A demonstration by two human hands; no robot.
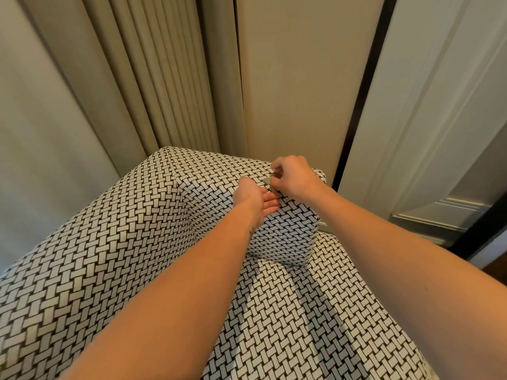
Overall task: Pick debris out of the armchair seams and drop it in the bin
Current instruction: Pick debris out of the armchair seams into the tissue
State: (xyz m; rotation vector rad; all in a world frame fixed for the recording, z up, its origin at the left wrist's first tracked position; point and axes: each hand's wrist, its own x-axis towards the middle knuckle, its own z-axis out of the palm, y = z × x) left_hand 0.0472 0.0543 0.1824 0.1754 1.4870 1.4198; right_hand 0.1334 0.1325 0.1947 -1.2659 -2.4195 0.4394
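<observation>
Debris [267, 181] pinched by curled right hand [295, 179].

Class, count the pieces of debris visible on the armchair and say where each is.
1. A small grey scrap, pinched in the right hand at the top edge of the back cushion; more may hide in seams.

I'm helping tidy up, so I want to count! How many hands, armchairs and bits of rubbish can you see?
Hands: 2, the left hand and the right hand
Armchairs: 1, the armchair
Debris: 1, the debris bit pinched by the right hand
Total: 4
</observation>
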